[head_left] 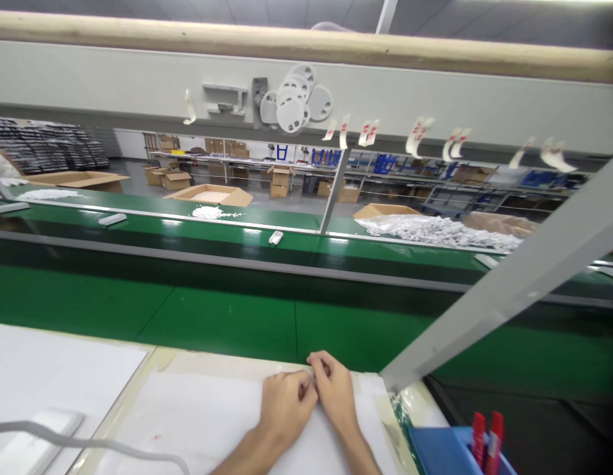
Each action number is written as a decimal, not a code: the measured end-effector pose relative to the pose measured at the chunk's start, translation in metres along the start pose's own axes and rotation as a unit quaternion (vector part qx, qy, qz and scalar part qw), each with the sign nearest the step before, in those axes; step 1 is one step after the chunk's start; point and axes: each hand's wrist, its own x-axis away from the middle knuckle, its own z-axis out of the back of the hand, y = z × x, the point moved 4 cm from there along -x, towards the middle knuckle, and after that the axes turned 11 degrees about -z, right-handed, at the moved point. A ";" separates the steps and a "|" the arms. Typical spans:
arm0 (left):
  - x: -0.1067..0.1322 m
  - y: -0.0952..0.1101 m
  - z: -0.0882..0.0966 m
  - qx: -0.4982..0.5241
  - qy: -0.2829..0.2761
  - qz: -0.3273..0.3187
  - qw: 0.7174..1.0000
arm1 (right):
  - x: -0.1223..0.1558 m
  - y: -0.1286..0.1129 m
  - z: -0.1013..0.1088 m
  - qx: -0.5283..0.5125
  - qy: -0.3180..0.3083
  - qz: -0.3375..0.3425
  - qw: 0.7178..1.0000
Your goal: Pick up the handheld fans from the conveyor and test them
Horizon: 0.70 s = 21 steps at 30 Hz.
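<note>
My left hand (288, 404) rests on the white-covered worktop (207, 409), near its far edge. Its fingers are curled into a loose fist, and no object shows in it. Close beside it, almost touching, is my right hand (334, 390), its fingers bent inward over the edge of the worktop. Nothing is visible in that hand either, though both palms are hidden. Just beyond the hands runs a green conveyor belt (227, 316).
A grey slanted post (484, 310) stands right of my hands. Red markers (494, 442) sit in a blue bin (435, 445). A grey cable (113, 447) crosses a white device (41, 439) at left. Across the belt lie white parts (210, 212) and cartons (237, 196).
</note>
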 end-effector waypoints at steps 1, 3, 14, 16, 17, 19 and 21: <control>0.000 0.000 0.000 0.000 -0.001 0.000 1.000 | 0.000 0.000 0.000 -0.001 0.001 0.000 1.000; 0.000 0.001 0.001 -0.002 -0.003 0.001 1.000 | 0.000 0.000 0.000 -0.004 0.001 0.002 1.000; 0.000 0.001 0.001 -0.013 -0.013 0.005 1.000 | 0.000 0.000 0.000 -0.004 -0.003 -0.003 1.000; -0.001 0.001 0.001 -0.013 -0.013 0.005 1.000 | 0.000 0.000 0.000 -0.006 -0.003 -0.003 1.000; -0.001 0.001 0.001 -0.013 -0.013 0.005 1.000 | 0.000 0.001 0.000 -0.007 -0.002 -0.003 1.000; 0.000 0.001 0.001 -0.014 -0.013 0.004 1.000 | -0.001 0.001 0.000 -0.007 -0.002 -0.002 1.000; 0.000 0.001 0.001 -0.013 -0.012 0.004 1.000 | -0.002 0.002 -0.001 -0.003 -0.002 -0.002 1.000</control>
